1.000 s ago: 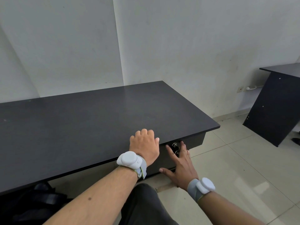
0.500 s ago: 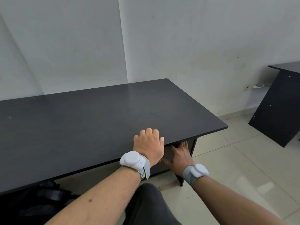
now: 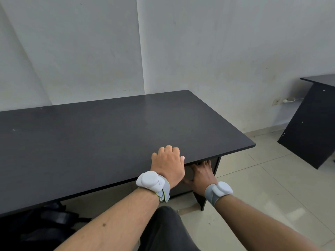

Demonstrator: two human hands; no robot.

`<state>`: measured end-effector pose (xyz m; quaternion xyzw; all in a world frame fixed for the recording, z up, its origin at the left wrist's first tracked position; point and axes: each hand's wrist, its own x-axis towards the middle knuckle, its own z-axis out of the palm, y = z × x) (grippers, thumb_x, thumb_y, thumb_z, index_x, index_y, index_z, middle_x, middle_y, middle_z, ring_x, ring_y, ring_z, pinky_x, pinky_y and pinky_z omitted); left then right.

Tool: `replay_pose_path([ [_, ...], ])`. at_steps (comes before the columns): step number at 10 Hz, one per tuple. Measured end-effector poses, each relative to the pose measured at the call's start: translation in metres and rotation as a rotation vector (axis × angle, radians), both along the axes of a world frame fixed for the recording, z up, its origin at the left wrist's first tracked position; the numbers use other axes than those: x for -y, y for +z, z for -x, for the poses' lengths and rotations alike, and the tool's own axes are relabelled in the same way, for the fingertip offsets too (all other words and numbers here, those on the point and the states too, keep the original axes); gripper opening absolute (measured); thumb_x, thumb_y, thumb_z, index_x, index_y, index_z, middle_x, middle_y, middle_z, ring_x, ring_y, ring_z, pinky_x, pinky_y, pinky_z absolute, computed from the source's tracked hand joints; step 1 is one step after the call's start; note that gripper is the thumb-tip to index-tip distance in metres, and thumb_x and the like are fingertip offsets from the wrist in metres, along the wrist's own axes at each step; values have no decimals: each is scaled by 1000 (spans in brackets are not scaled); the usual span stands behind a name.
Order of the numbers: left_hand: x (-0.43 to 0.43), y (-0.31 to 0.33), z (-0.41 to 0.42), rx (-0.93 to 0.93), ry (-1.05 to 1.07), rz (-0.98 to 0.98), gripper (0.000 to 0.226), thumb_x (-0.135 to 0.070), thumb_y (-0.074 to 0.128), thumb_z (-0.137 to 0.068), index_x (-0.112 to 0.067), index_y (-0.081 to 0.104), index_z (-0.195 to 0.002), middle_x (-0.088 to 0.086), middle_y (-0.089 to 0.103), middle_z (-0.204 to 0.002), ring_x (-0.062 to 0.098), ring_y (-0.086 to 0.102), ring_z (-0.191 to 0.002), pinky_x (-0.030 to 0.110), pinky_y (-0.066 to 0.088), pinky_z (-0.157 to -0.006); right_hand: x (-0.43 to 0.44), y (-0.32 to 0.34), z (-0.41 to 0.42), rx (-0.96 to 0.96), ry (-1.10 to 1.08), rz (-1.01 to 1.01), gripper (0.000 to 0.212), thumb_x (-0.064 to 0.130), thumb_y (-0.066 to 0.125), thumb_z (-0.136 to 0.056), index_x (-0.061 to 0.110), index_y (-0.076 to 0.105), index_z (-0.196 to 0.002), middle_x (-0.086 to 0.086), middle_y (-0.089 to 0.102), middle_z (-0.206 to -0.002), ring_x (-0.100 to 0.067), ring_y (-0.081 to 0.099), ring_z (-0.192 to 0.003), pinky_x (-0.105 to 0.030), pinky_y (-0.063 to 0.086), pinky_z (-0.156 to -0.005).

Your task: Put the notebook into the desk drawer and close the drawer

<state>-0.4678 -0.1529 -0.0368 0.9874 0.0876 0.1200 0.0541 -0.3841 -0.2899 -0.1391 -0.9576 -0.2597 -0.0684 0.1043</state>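
A long black desk (image 3: 108,134) fills the left and middle of the head view. My left hand (image 3: 168,165) rests on the desk's front edge, fingers curled down onto the top, holding nothing. Under the desktop at its right end sits the dark drawer front (image 3: 188,175), level with the desk frame. My right hand (image 3: 202,173) lies flat against that front with fingers spread and pointing up under the desktop. No notebook is in view. Both wrists wear grey bands with white pods.
A second black desk (image 3: 311,124) stands at the far right against the wall, beside a wall socket with a white cable (image 3: 285,100). A black bag (image 3: 41,227) lies under the desk at lower left. Pale floor tiles (image 3: 262,187) spread to the right.
The drawer has slid in under the desktop with my right hand pressing on its front. My left hand has stayed on the desk edge. The view has tilted up slightly.
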Motion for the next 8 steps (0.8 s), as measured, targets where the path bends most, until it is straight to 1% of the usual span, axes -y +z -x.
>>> replay_pose_path([
  [1,1,1,2,-16,-6,-4,38,-42,33,-99,-19,54,-121,2,56,-119,26,51,-108,41,44,-87,1,1,-1,-2,1,26,92,85,33,-64,28,61,-130,-6,54,-138,-32,34,-135,-48,16,-117],
  [3,1,5,7,-37,-40,-9,35,-38,35,-99,-17,54,-120,4,56,-119,26,52,-108,40,44,-89,2,11,-1,-4,21,79,97,85,27,-60,31,54,-137,-2,49,-144,-30,32,-137,-47,17,-116],
  [4,2,9,10,-58,-49,-4,33,-34,36,-100,-16,53,-121,4,55,-121,26,51,-110,40,44,-91,3,20,1,-42,5,122,93,84,34,-64,31,51,-139,-1,49,-144,-29,32,-137,-47,16,-117],
  [5,1,12,13,-79,-64,3,31,-31,37,-99,-16,53,-121,4,55,-122,26,51,-111,39,44,-93,6,22,4,-67,-19,161,85,81,44,-73,34,44,-143,-3,44,-148,-29,28,-140,-54,15,-116],
  [6,-5,13,15,-109,-92,23,29,-28,39,-99,-16,53,-120,5,56,-121,26,52,-111,39,44,-94,5,21,13,-123,-39,187,83,78,46,-76,37,36,-147,-10,33,-154,-33,18,-145,-58,12,-117],
  [7,-10,13,16,-107,-126,91,31,-28,41,-98,-15,53,-123,5,57,-123,26,52,-113,40,45,-96,14,19,25,-165,-67,151,79,76,47,-79,36,38,-146,-12,32,-156,-31,20,-147,-51,19,-117],
  [8,-13,15,15,-83,-124,151,34,-33,41,-97,-17,52,-125,4,58,-122,26,53,-113,42,45,-96,22,29,32,-195,-100,93,74,78,45,-80,35,48,-140,-5,48,-148,-24,46,-133,-40,39,-108],
])
